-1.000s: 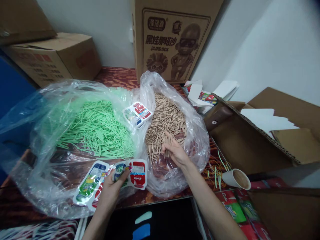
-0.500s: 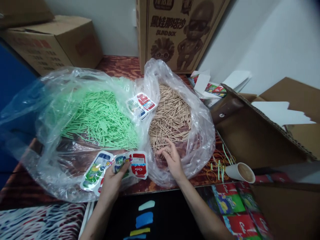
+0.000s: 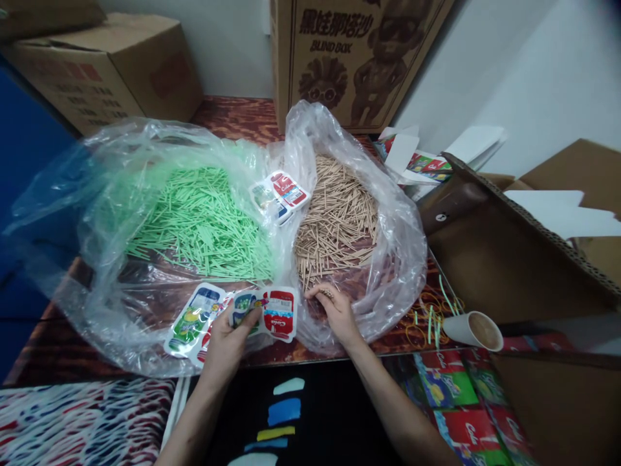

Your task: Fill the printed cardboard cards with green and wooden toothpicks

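My left hand [image 3: 228, 340] is closed, thumb on top, around a fanned strip of printed drink-shaped packets [image 3: 280, 315] with red Cola and green-and-blue fruit designs. My right hand [image 3: 337, 314] has its fingers curled at the near edge of the brown stick pile [image 3: 337, 217]. Ends of several brown sticks show between its thumb and fingers. The pile lies in a clear plastic bag [image 3: 400, 259], spread open. Left of it, light green sticks [image 3: 208, 226] fill another clear bag [image 3: 104, 304]. One more pair of packets [image 3: 281, 194] rests between the two piles.
A paper cup [image 3: 473, 331] lies tilted at the right, beside rubber bands [image 3: 420, 333] and loose green sticks. An open carton [image 3: 485, 259] stands at the right edge. Printed packs [image 3: 446, 382] sit below it. Big cardboard boxes [image 3: 359, 71] stand behind.
My right hand has drawn slightly back toward me from the brown pile, and its fingers have closed with stick ends showing. My left hand still holds the packets. The view has shifted slightly.
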Demonstrator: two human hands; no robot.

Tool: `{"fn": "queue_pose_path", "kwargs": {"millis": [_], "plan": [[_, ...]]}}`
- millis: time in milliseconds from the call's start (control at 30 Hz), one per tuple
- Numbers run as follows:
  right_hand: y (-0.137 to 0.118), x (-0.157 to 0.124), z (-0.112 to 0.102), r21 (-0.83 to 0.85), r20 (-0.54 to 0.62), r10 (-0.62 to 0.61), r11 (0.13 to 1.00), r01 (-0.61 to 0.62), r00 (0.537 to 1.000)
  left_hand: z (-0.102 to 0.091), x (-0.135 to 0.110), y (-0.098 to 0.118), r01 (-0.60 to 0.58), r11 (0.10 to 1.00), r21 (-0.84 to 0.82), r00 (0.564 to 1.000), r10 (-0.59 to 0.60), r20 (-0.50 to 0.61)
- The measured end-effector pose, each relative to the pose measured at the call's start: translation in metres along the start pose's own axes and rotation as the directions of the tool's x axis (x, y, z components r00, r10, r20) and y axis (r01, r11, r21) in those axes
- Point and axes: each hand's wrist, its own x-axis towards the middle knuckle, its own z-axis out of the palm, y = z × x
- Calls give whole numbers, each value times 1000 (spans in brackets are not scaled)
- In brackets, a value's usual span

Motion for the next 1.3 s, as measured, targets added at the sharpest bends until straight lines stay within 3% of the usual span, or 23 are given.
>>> {"fn": "queue_pose_path", "kwargs": {"millis": [267, 533, 800, 1067, 1300], "plan": [[0, -2, 1, -22, 3, -11, 1000, 11, 1000, 15, 1, 7, -30, 987, -158, 999, 23, -48], [-2, -1, 3, -8, -13, -7, 1000, 7, 1000, 15, -5, 17, -142, 984, 108, 989, 145, -18], [2, -1, 3, -13, -21, -20, 1000, 20, 1000, 17, -13, 22, 28, 997, 72, 995, -35, 89], [0, -1, 5, -34, -27, -27, 999, 26, 999, 7, -10, 9, -203, 969, 140, 979, 197, 57], [-3, -2, 5, -48, -26, -20, 999, 19, 999, 8, -16, 19, -189, 962, 197, 977, 164, 136]]}}
